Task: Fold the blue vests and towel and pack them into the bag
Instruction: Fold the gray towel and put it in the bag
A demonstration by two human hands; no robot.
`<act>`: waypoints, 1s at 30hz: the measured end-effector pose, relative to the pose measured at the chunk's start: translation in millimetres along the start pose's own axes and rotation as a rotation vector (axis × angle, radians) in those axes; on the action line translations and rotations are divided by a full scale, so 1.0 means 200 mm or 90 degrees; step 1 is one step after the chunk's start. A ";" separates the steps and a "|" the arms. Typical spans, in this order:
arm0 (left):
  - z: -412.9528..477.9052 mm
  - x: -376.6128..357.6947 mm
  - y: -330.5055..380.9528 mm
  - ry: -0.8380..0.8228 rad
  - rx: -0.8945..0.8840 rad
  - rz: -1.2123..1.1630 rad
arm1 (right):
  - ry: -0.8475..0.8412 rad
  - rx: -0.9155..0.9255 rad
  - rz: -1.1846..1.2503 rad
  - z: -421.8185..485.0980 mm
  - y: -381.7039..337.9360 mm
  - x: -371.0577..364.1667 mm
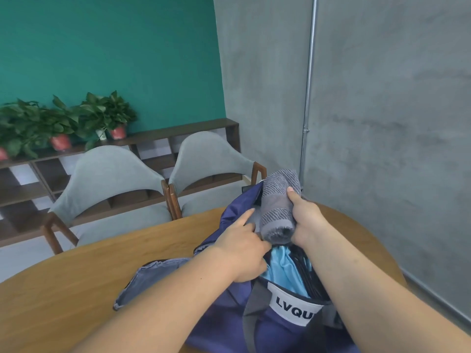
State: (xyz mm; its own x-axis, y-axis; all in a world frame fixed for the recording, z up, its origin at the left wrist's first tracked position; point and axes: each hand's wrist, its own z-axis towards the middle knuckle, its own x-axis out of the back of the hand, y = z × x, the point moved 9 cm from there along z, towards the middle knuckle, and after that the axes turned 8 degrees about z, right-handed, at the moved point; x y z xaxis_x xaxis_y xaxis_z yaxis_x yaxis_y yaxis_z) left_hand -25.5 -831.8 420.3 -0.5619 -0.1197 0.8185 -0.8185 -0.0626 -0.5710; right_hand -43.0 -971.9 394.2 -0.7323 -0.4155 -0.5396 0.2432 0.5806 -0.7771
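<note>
Bag [229, 309] of navy fabric lies open on the wooden table [76, 289], at the near edge toward the table's right side, with its mouth facing up. Beyond the far left edge, potted plants [63, 118] stand on a low dark shelf [178, 135] against a green wall. Two grey upholstered chairs [109, 179] are drawn up side by side at the far edge.

On the table, the bag's grey-lined flap [153, 273] is spread flat to the left of the mouth. The left hand [242, 247] is at the left rim of the mouth. Its forefinger lies straight along the raised navy fabric and the other fingers curl in beside the near end of the towel [277, 207]. Whether they pinch the fabric cannot be told.

Inside the mouth a light blue vest [283, 268] shows, with dark ribbed material just to its right. The towel, grey and rolled into a tube, is held above the mouth, tilted away, not yet inside. The right hand [305, 220] grasps it from the right, thumb on top and fingers wrapped under.

A white label [293, 305] reading "LVQU" sits on the bag's near wall. A metal pipe [309, 85] runs up the grey concrete wall beyond the right edge.
</note>
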 end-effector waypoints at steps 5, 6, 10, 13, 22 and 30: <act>-0.03 -0.06 -0.06 -0.024 0.015 0.014 | -0.109 -0.096 0.034 -0.04 0.01 0.02; -0.03 -0.08 -0.08 -0.034 0.021 0.010 | -0.137 -0.096 0.038 -0.04 -0.02 0.03; -0.04 -0.10 -0.14 -0.054 0.034 -0.015 | -0.241 0.073 0.137 -0.03 -0.20 0.01; -0.05 -0.09 -0.15 -0.077 0.026 0.024 | -0.317 0.276 -0.130 -0.13 -0.25 -0.06; -0.04 -0.08 -0.25 -0.091 0.050 0.041 | -0.345 0.444 -0.482 -0.24 -0.16 -0.11; -0.03 -0.15 -0.24 -0.091 0.038 0.100 | -0.307 0.597 -0.845 -0.17 -0.15 -0.15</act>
State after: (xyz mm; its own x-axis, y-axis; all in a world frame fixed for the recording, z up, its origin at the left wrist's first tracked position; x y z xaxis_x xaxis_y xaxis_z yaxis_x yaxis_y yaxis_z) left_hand 30.0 -819.7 422.8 -0.6552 -0.2723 0.7046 -0.7117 -0.0901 -0.6967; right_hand -49.7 -953.9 444.3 -0.5228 -0.5019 0.6890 0.0609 -0.8283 -0.5570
